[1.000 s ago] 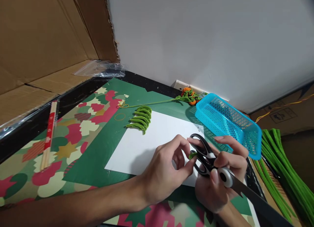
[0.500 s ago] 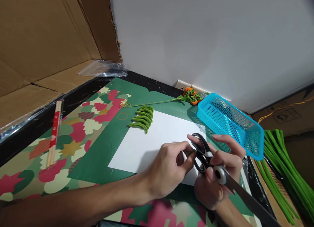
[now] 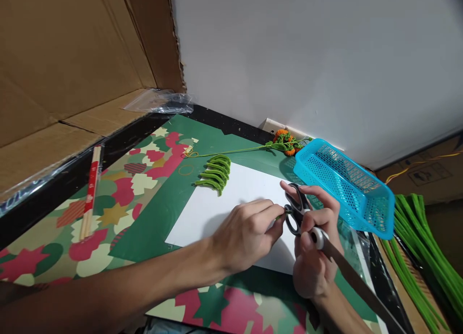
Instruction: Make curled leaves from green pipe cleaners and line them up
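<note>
My right hand (image 3: pixel 318 266) is closed around a pair of scissors (image 3: pixel 354 277) with black-and-white handles. The blades point down to the lower right and the finger loops face left. My left hand (image 3: pixel 246 233) is pinched on a short green pipe cleaner (image 3: pixel 279 217), its tip right by the finger loops; most of this piece is hidden by my fingers. Left of the hands, several curved green pipe cleaner pieces (image 3: pixel 216 172) lie in a row on the corner of a white sheet of paper (image 3: pixel 197 216).
A blue perforated basket (image 3: pixel 342 180) stands at the back right, beside an orange flower on a green stem (image 3: pixel 284 140). Long green pipe cleaners (image 3: pixel 427 242) lie at the far right. Wrapped chopsticks (image 3: pixel 91 189) rest on the left, near a cardboard wall (image 3: pixel 83 40).
The view has shifted slightly. My right hand has turned a little, with the scissors, and its raised fingers have drawn in. My left fingers stay pinched beside the loops.
</note>
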Available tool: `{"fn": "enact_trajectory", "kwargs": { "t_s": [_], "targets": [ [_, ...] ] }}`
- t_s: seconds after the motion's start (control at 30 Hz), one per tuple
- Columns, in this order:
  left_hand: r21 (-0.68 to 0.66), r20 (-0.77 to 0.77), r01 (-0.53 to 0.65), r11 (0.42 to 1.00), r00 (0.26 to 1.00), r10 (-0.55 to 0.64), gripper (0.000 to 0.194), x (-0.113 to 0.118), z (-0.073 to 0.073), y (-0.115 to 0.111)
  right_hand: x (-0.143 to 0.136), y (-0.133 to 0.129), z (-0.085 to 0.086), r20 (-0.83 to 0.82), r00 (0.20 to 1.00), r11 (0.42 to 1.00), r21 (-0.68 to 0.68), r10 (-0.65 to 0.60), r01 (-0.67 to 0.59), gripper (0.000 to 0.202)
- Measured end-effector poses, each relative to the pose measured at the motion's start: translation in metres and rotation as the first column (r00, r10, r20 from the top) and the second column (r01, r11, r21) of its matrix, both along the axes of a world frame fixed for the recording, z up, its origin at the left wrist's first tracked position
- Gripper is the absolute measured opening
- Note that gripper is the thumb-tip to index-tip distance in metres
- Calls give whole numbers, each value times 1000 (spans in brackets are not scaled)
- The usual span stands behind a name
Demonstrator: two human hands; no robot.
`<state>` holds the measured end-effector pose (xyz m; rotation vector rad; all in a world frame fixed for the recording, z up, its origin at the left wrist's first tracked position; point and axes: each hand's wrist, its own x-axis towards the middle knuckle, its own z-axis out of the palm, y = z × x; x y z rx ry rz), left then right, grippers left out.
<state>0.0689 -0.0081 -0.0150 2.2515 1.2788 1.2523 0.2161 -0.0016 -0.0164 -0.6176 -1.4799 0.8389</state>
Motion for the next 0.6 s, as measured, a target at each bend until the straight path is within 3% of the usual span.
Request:
{"fn": "enact_trajectory", "kwargs": {
  "t_s": [0.2, 0.37, 0.5, 0.6],
  "targets": [
    [66, -35, 2, 998, 999, 0, 13, -2, -2, 2, 1, -2, 5, -20, 998, 994, -90, 56, -57, 17],
    [-12, -58, 3, 1000, 998, -4, 14, -4, -1, 3, 1, 1, 3, 45, 996, 990, -123, 72, -66, 18],
    [-175, 112, -7, 985, 993, 27, 15, -9, 1, 6, -1, 11, 0, 145, 984, 988, -94, -105, 119, 30],
    [-374, 304, 105, 921, 952, 15, 20, -14, 1, 8, 5, 20, 0, 237, 946, 960, -117, -223, 256, 35]
  ]
}}
